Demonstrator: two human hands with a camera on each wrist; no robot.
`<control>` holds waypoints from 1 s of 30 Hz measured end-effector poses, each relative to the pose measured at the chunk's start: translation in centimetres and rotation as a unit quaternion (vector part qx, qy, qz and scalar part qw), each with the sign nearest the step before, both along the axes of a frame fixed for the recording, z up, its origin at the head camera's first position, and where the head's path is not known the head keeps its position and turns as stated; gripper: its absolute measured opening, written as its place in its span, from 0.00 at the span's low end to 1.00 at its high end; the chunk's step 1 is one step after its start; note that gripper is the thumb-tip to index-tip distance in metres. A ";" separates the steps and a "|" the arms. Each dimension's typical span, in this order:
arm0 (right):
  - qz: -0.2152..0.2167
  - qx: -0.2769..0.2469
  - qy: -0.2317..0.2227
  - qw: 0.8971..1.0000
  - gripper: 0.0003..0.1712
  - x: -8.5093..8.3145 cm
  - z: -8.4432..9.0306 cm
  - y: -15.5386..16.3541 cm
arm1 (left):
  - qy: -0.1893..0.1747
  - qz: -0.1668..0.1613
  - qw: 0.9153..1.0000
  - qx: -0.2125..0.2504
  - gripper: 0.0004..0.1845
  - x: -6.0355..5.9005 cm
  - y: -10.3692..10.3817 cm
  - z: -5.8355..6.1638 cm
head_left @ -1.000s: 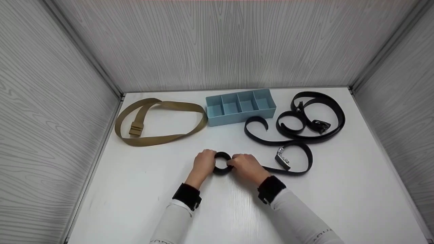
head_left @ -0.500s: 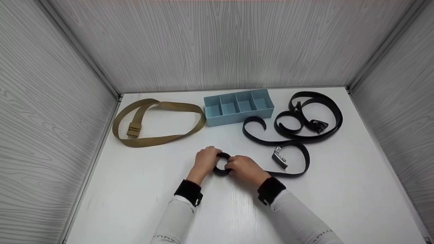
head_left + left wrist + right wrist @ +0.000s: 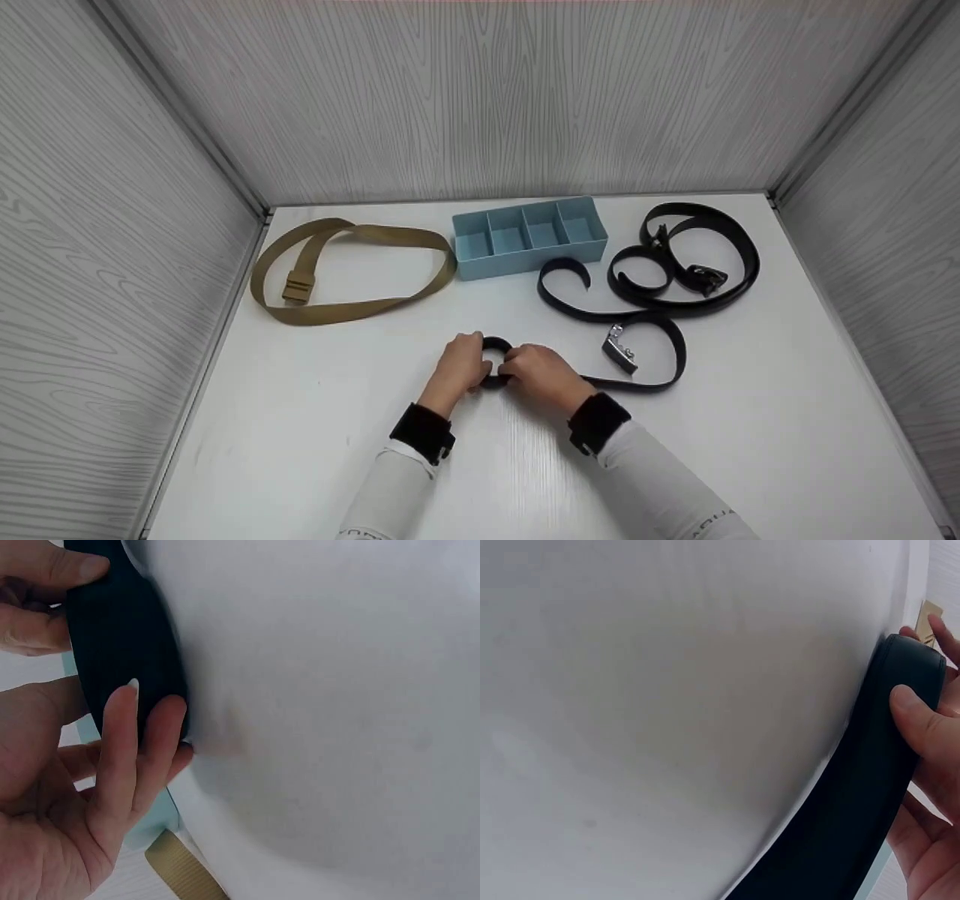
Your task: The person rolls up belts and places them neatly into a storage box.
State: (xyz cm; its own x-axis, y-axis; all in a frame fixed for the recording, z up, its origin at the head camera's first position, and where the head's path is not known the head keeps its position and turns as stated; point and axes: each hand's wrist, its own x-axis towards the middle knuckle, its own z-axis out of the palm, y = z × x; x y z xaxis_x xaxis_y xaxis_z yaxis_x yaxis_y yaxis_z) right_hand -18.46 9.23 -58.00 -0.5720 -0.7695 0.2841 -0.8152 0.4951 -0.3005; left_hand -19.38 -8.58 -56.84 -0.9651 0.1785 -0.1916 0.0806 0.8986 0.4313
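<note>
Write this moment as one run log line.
left hand: grips rolled black belt coil | right hand: grips same coil | coil: on white table

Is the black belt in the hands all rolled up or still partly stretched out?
Partly rolled: both hands hold a small coil of the black belt, while the rest trails right across the table to its buckle.

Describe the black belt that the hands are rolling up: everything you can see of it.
The black belt is a flat, smooth, leather-like strap. Its near end is wound into a small tight coil standing on edge on the white table, gripped between the left hand and right hand. The free length trails right, loops round past a silver metal buckle and ends in a curl near the blue tray.
</note>
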 end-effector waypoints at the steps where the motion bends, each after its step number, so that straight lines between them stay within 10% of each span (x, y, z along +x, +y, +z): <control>1: -0.003 0.004 0.005 1.000 0.07 0.1 -0.1 0.0 | -0.007 0.005 1.000 0.000 0.10 0.1 0.1 0.0; 10: -0.013 0.004 -0.039 0.999 0.11 0.6 -0.2 0.9 | 0.013 0.004 1.000 0.016 0.19 0.1 0.3 -0.5; 21: -0.018 0.043 -0.047 0.998 0.15 0.8 0.2 1.2 | 0.116 -0.143 0.982 -0.043 0.18 -0.9 -1.0 -1.2; 30: -0.066 0.026 0.045 0.996 0.11 1.0 -0.3 -0.5 | 0.114 -0.029 0.993 -0.012 0.06 0.1 -0.5 -1.1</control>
State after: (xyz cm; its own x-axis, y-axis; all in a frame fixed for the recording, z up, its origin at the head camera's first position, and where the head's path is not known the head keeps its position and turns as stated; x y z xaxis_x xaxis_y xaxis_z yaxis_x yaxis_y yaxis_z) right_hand -17.51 8.76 -58.29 -0.6430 -0.7044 0.3006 -0.7647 0.6123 -0.2007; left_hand -19.32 -9.11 -57.96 -0.9720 0.2336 0.0264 0.2263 0.8989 0.3751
